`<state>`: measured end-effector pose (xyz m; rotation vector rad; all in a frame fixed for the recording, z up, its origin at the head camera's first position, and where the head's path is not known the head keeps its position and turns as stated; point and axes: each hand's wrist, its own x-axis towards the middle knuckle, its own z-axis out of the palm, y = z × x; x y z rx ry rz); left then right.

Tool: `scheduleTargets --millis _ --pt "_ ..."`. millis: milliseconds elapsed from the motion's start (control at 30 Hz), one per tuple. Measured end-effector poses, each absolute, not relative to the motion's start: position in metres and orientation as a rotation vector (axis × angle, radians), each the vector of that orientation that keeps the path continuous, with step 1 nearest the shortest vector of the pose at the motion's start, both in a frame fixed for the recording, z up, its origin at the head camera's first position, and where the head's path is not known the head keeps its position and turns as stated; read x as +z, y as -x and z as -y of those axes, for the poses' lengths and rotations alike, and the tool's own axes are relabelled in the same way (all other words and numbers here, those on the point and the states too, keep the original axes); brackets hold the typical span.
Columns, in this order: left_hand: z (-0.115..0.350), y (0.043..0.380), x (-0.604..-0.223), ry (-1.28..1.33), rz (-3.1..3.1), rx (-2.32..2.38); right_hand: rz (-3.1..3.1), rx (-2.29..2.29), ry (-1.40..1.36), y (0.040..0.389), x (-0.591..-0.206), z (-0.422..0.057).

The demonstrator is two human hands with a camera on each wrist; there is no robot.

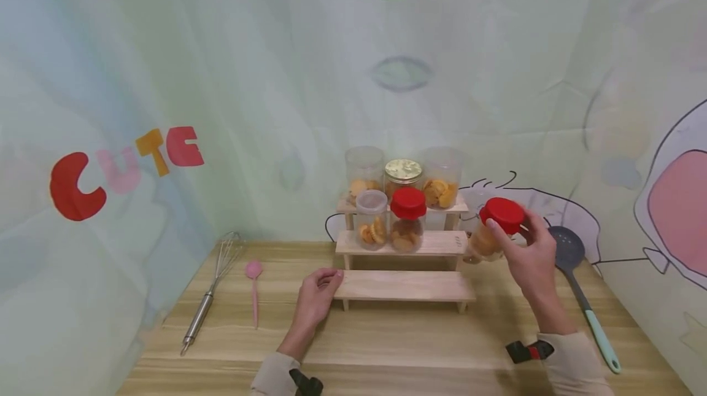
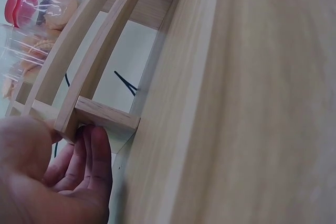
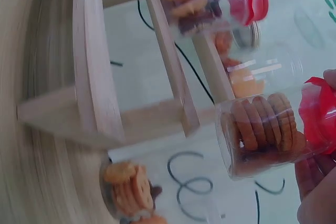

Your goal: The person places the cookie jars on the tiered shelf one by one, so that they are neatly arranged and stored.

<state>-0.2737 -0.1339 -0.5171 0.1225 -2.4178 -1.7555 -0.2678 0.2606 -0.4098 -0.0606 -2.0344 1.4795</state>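
My right hand (image 1: pixel 533 255) grips a clear cookie jar (image 3: pixel 262 135) by its red lid, in the air beside the right end of a three-step wooden display rack (image 1: pixel 405 285). Round cookies are stacked inside it. My left hand (image 1: pixel 317 295) pinches the left end of the rack's lowest step, thumb above and fingers curled beneath. On the middle step stand a small jar with a pale lid (image 1: pixel 372 224) and a red-lidded jar (image 1: pixel 407 224). The top step bears a gold-lidded jar (image 1: pixel 403 175) between two clear jars.
Left of the rack lie a whisk (image 1: pixel 212 291) and a pink spoon (image 1: pixel 254 288). A slotted turner (image 1: pixel 577 285) lies at the right. Another jar of cookies (image 3: pixel 128 190) stands beyond the rack's right end. Printed cloth (image 1: pixel 276 107) hangs behind the wooden table.
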Motion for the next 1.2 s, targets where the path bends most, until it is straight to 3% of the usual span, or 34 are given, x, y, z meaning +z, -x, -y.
scheduleTargets --millis 633,1200 --pt "0.138 0.272 -0.517 -0.074 2.417 -1.774 2.171 1.425 -0.169 0.297 -0.408 -0.192" --pt "0.136 0.272 -0.515 -0.086 2.422 -1.789 2.214 1.485 -0.228 0.309 -0.411 -0.198"
